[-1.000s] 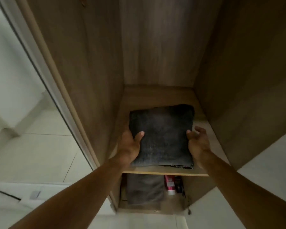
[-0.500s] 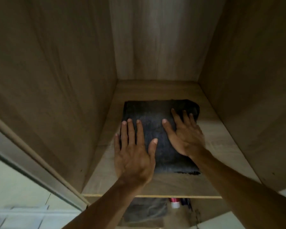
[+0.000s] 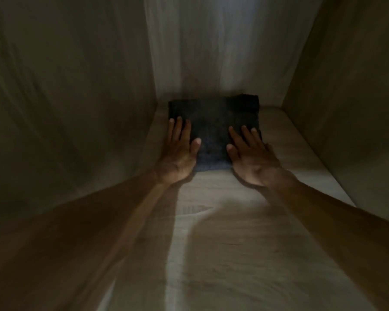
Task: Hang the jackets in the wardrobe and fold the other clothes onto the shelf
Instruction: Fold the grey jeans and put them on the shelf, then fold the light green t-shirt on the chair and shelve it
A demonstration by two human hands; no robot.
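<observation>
A folded dark grey garment [image 3: 213, 122] lies flat on the wooden shelf [image 3: 245, 232] deep inside the wardrobe, its far edge close to the back panel. My left hand [image 3: 180, 153] lies flat on the garment's near left corner with straight fingers. My right hand [image 3: 250, 156] lies flat on its near right corner, fingers spread. Both forearms reach in from the bottom corners of the view. The scene is dim and a little blurred.
The wardrobe's left wall [image 3: 65, 108], back panel [image 3: 218, 46] and right wall [image 3: 350, 97] close in around the shelf. Bare shelf board stretches from the garment toward me.
The garment has slid from the shelf's front edge to the back, pushed by both flat hands. The view has moved far into the wardrobe and darkened.
</observation>
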